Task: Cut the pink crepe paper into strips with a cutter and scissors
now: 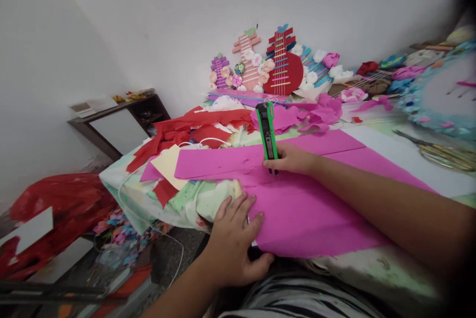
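Note:
My right hand [293, 158] is closed around the lower end of a green-and-black stapler [267, 132]. The stapler stands nearly upright over a strip of bright pink crepe paper [211, 161], close to the seam with a larger pink sheet [308, 214]. Whether its tip touches the paper I cannot tell. At the near left edge of the large sheet lies my left hand [238, 241], fingers stretched out and apart, the thumb towards my lap. Under the strip's left end a cream paper piece [169, 165] sticks out.
Red crepe paper [178, 130] and a white cord lie at the table's left. Decorated instrument-shaped crafts [284, 70] lean on the wall. Scissors [442, 152] rest at the right beside a blue-rimmed round craft [442, 90]. A low cabinet [119, 127] stands beyond the table.

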`<state>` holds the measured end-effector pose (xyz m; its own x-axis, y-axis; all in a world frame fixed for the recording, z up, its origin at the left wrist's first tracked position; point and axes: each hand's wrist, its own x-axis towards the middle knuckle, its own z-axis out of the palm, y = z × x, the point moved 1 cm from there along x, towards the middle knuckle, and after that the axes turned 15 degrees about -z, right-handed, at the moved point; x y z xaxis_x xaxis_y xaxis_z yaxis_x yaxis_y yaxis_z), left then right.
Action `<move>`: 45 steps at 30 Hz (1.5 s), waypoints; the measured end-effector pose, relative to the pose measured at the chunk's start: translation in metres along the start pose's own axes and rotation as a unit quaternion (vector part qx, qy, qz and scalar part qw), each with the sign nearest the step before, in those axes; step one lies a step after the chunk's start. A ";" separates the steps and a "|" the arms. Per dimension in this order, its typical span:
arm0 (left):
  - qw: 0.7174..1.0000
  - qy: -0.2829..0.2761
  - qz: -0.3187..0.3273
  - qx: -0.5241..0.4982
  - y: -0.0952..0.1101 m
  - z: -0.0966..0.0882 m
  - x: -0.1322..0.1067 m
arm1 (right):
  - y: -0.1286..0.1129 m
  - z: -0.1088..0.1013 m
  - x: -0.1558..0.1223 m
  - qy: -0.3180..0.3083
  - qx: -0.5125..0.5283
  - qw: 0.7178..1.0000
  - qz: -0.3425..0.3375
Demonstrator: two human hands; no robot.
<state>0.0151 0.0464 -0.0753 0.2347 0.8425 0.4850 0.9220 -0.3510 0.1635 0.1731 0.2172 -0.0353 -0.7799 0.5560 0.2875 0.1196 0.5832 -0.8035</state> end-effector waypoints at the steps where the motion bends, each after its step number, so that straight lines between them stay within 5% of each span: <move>1: 1.000 0.001 0.000 0.000 0.000 0.000 0.000 | -0.002 -0.001 0.001 0.026 0.012 1.000 -0.002; 6: 1.000 -0.009 -0.005 -0.002 0.000 -0.002 0.001 | -0.032 -0.015 0.003 0.124 0.066 0.990 -0.024; 10: 1.000 -0.022 -0.013 -0.008 0.001 -0.002 0.001 | -0.050 -0.026 -0.005 0.100 0.096 0.990 0.011; 13: 1.000 -0.016 -0.012 -0.014 -0.001 -0.002 -0.001 | -0.048 -0.024 -0.018 0.096 0.099 0.990 0.036; 18: 0.999 -0.033 -0.007 -0.039 -0.001 -0.020 0.000 | -0.036 -0.013 -0.039 0.216 0.073 0.969 0.094; 24: 0.995 -0.084 -0.039 0.026 0.012 -0.049 0.044 | -0.042 -0.008 -0.039 0.234 0.152 0.945 0.169; 28: 0.992 -0.119 -0.032 0.039 0.015 -0.030 0.081 | -0.040 -0.001 -0.035 0.279 0.222 0.920 0.164; 31: 0.990 -0.117 -0.051 0.051 0.012 -0.008 0.096 | -0.030 0.004 -0.037 0.279 0.193 0.933 0.120; 36: 0.976 -0.199 -0.063 0.061 0.005 0.014 0.097 | -0.021 0.005 -0.045 0.223 0.010 0.973 0.061; 39: 0.970 -0.224 -0.063 0.065 0.003 0.017 0.095 | -0.024 0.004 -0.045 0.212 -0.123 0.970 0.005; 45: 0.967 -0.236 -0.072 0.067 0.003 0.017 0.096 | -0.020 0.009 -0.044 0.160 -0.152 0.975 0.014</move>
<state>0.0451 0.1330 -0.0430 0.1866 0.9823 0.0140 0.9797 -0.1871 0.0719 0.1996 0.1759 -0.0361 -0.5485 0.7019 0.4545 0.3520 0.6868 -0.6359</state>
